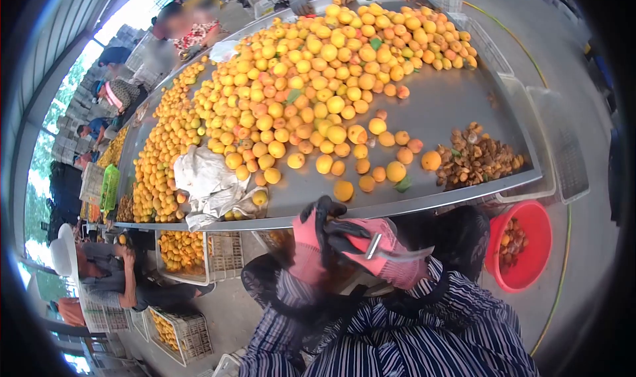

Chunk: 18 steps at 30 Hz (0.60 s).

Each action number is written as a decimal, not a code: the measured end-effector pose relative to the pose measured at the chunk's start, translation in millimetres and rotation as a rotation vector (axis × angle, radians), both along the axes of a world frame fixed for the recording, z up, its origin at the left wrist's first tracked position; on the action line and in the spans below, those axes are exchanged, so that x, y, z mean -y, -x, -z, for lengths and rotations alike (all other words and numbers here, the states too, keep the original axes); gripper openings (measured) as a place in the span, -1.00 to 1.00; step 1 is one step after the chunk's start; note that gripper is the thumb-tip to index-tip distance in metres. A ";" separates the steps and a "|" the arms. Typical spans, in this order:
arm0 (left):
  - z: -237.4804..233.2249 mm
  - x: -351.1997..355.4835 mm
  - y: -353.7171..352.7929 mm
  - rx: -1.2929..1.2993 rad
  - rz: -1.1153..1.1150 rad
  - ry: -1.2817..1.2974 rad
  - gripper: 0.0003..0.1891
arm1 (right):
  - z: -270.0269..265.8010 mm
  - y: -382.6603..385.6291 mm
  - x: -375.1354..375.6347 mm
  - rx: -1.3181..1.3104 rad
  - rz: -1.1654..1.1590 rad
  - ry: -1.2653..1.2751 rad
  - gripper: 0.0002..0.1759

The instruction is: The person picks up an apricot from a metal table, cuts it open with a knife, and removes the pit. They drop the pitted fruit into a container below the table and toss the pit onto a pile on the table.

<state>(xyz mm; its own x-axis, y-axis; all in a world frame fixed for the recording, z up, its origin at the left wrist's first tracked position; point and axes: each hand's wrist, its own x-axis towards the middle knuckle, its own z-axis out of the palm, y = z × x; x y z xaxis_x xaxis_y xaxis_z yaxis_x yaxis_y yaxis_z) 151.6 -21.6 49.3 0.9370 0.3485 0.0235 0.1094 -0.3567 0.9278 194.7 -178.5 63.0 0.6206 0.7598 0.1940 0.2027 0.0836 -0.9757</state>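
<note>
My left hand, in a pink and black glove, is closed in front of my body, just below the table's near edge. Its fingers meet those of my right hand, and whatever lies between them is hidden. My right hand, gloved alike, is wrapped round a curved metal knife, its thin blade pointing to the right. Beyond both hands, loose apricots lie on the metal table, the nearest close to its raised rim. A crumpled whitish cloth is at the left of the near edge.
Brown pits or scraps are heaped at the table's right corner. A red basin holding more stands on the floor at my right. Plastic crates of apricots stand at left. A person in a white hat sits there; others work around the table.
</note>
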 end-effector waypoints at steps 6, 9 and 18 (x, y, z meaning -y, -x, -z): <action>4.7 -13.8 -43.8 -0.133 -0.013 0.450 -0.74 | -12.4 -19.8 7.2 0.366 0.095 0.282 -0.57; -14.6 5.7 -47.6 0.225 0.154 0.277 -0.64 | 22.4 -34.7 19.6 -0.458 0.128 -0.205 -0.64; -1.7 24.3 -71.3 0.069 -0.224 1.032 -0.67 | 23.9 -41.0 12.1 -0.243 0.214 -0.203 -0.61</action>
<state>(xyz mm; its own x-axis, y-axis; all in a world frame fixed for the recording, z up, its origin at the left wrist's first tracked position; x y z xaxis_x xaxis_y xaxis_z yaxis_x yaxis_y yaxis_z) 222.9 -45.8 51.0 0.8570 0.3944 -0.3316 0.0106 0.6298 0.7767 235.7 -190.6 39.2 0.8073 0.5695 0.1548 0.0011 0.2609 -0.9654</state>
